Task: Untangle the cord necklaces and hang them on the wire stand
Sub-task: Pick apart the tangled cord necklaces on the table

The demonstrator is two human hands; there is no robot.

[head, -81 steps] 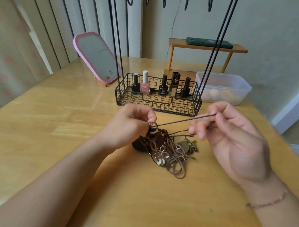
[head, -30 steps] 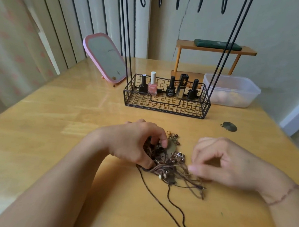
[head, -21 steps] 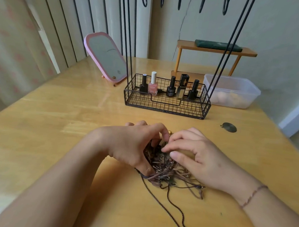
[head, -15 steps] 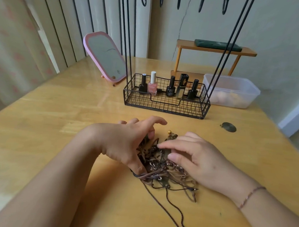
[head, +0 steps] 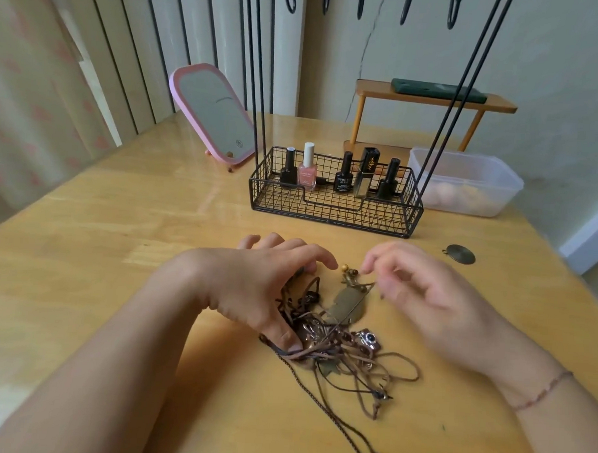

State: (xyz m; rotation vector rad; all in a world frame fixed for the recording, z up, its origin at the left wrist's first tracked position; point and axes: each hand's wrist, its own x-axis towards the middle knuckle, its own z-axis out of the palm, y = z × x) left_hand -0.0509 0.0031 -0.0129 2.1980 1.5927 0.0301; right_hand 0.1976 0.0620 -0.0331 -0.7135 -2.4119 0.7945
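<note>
On bench (head: 84,244) before stand (head: 332,207): necklaces (head: 337,337) tangled, none hung. Left hand (head: 254,286) pins heap, fingers spread. Right hand (head: 421,293) blurred; fingers seem pinching cord by pendant (head: 349,302). Advise: hold heap, draw one cord slowly.
</note>
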